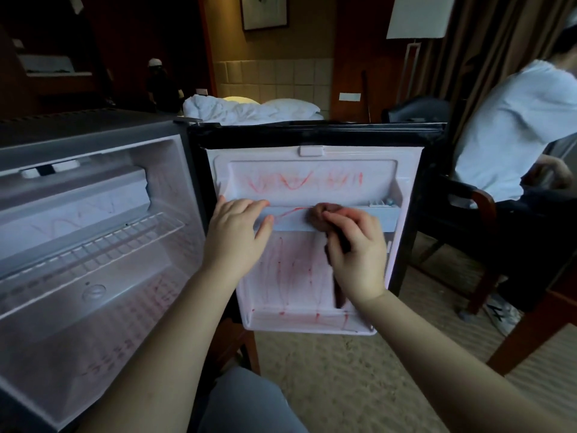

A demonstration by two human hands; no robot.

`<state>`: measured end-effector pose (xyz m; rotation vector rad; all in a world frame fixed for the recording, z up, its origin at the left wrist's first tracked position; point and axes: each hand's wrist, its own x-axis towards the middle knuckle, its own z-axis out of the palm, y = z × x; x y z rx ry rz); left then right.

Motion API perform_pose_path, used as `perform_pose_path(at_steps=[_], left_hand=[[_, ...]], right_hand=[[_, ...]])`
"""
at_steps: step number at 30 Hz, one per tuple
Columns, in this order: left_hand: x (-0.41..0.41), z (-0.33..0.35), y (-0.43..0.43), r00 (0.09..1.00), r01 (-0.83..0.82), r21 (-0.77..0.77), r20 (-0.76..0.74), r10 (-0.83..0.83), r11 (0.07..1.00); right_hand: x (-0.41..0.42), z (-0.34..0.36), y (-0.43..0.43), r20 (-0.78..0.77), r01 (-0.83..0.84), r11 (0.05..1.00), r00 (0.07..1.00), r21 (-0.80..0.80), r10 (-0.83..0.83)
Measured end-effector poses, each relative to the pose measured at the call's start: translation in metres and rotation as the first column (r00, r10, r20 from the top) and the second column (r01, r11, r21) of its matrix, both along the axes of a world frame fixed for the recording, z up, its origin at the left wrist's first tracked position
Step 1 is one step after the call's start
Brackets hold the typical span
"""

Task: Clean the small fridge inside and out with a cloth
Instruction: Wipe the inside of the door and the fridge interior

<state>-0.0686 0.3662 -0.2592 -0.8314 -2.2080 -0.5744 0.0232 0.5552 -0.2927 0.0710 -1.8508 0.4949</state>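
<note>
Now the right hand [356, 248] pinches a brown cloth [319, 214] against the door shelf [384, 220]; the left hand [234, 232] grips that shelf alongside.

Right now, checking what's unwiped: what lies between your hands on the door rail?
Head view: a red streak on the door rail, from the left hand to the cloth in the right hand.
</note>
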Motion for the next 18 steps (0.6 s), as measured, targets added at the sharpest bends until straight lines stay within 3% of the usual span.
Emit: perform_pose_path(at_steps=[5,10,14,16,18], left_hand=[[-0.001,-0.001,0.001,1.0,-0.005,0.018,0.015,0.004,1.0],[0.001,-0.001,0.003,1.0,-0.015,0.04,0.027,0.014,0.999],[0.002,0.001,0.007,0.998,-0.018,0.048,0.059,0.015,0.999],[0.0,0.001,0.008,0.998,-0.021,0.041,0.067,0.018,0.999],[-0.001,0.0,0.008,0.998,-0.027,0.033,0.064,0.025,0.999]], right_hand=[[0.004,-0.005,0.002,0.106,-0.042,0.999,0.994,0.018,0.04],[0.031,-0.004,0.032,-0.013,0.144,0.973,0.989,-0.182,-0.149],[0.02,0.002,0.03,-0.071,0.178,0.916,0.974,-0.36,-0.217],[0.008,-0.002,0.018,-0.055,0.144,0.953,0.985,-0.267,-0.164],[-0.003,-0.016,0.002,0.054,0.056,0.994,0.997,-0.089,-0.051]])
